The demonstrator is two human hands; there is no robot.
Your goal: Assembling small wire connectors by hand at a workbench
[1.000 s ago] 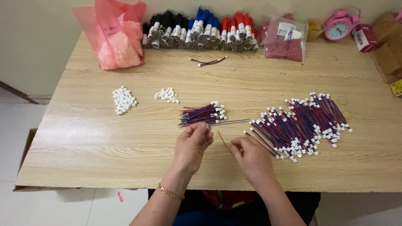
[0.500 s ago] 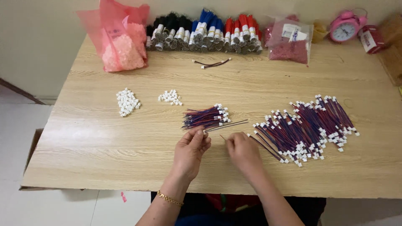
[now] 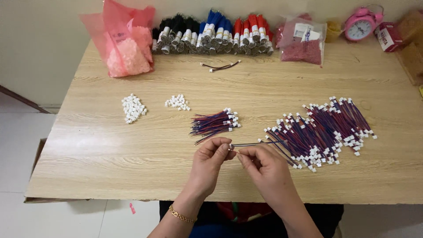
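My left hand (image 3: 210, 164) and my right hand (image 3: 263, 167) meet above the near middle of the wooden table (image 3: 110, 154), pinching the bare end of one thin red-and-blue wire (image 3: 253, 143) that runs out to the right with a white connector at its far end. Just beyond the hands lies a small bundle of the same wires (image 3: 213, 123). A large heap of wires with white connectors (image 3: 321, 130) spreads to the right. Two small piles of loose white connectors (image 3: 133, 107) (image 3: 178, 102) lie at the left.
Along the far edge stand a pink bag of pale pieces (image 3: 125, 44), rolled bundles of black, blue and red wire (image 3: 211, 33), a clear bag of red parts (image 3: 302, 42) and a pink alarm clock (image 3: 359, 25). One loose wire (image 3: 220, 66) lies mid-table.
Both hands lifted slightly and came together on one wire, which now stretches out to the right between the fingertips. The view has shifted a little.
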